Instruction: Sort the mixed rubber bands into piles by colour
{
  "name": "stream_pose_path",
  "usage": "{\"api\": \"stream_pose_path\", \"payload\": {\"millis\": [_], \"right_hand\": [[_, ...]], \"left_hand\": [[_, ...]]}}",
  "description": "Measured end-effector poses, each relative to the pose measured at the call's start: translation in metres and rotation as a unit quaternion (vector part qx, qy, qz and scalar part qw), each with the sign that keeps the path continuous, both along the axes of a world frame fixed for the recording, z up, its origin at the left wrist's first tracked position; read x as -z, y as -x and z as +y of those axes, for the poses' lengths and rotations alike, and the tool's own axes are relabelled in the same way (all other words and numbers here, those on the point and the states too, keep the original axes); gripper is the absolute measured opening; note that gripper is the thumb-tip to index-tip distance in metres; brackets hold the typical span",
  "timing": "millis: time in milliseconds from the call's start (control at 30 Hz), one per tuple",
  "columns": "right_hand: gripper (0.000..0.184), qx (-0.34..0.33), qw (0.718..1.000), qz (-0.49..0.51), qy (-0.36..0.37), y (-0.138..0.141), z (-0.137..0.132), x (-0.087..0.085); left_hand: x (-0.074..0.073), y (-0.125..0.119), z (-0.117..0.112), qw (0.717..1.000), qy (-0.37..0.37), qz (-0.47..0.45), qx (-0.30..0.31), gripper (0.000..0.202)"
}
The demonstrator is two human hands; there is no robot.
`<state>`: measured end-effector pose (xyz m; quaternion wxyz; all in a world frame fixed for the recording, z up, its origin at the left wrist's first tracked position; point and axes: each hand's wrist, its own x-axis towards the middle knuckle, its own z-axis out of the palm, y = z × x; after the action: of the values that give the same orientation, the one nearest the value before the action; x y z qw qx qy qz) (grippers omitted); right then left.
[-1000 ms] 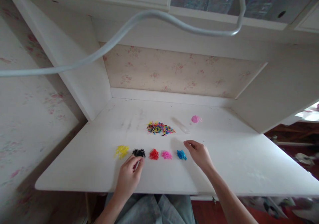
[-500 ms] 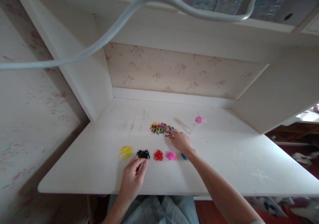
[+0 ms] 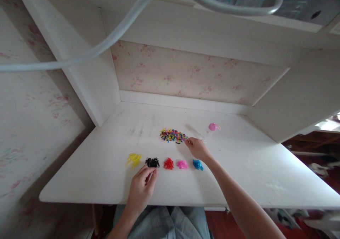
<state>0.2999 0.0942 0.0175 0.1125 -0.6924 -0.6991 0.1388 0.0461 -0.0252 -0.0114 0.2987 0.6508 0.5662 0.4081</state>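
A heap of mixed-colour small rubber bands (image 3: 172,135) lies mid-table. At its right end my right hand (image 3: 197,148) has thumb and fingers pinched together; whatever they hold is too small to make out. Nearer me, single-colour piles form a row: yellow bands (image 3: 133,160), black bands (image 3: 152,162), red bands (image 3: 168,163), pink bands (image 3: 182,164) and blue bands (image 3: 198,164). My left hand (image 3: 142,186) rests just in front of the black pile, fingertips at its near edge. Its thumb and forefinger are closed, and their contents cannot be seen.
Behind the heap to the right stands a clear container with a pink ball-shaped top (image 3: 214,126). A pale cable (image 3: 114,37) crosses the upper view. White side panels and a shelf (image 3: 212,33) enclose the white table (image 3: 92,175).
My right hand has shifted slightly right from the mixed heap, uncovering the blue pile and a black band at the heap's near edge. My left hand stays by the black pile.
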Motion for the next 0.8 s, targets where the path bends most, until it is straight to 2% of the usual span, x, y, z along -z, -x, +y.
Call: {"api": "stream_pose_path", "payload": {"millis": [100, 233, 333, 433, 633, 800], "right_hand": [[0.038, -0.002, 0.999, 0.033, -0.011, -0.003, -0.014, -0.007], [0.037, -0.007, 0.998, 0.061, -0.023, -0.003, -0.051, -0.014], [0.034, -0.014, 0.998, 0.059, -0.025, 0.002, -0.084, -0.012], [0.031, -0.008, 1.000, 0.006, -0.026, 0.010, -0.108, -0.004], [0.026, -0.005, 0.995, -0.082, -0.058, 0.020, -0.114, 0.008], [0.029, -0.012, 0.996, -0.059, -0.070, 0.020, -0.112, 0.007]], "left_hand": [[-0.001, -0.001, 0.000, 1.000, -0.007, 0.002, -0.001, 0.030], [-0.001, -0.002, -0.001, 1.000, -0.005, 0.006, 0.001, 0.029], [-0.001, -0.003, -0.001, 1.000, 0.002, 0.007, 0.007, 0.028], [-0.001, -0.003, -0.001, 1.000, 0.004, 0.010, 0.010, 0.029], [0.000, -0.004, -0.001, 1.000, -0.005, 0.021, 0.007, 0.028], [0.000, -0.005, -0.001, 0.999, -0.005, 0.039, 0.013, 0.029]]}}
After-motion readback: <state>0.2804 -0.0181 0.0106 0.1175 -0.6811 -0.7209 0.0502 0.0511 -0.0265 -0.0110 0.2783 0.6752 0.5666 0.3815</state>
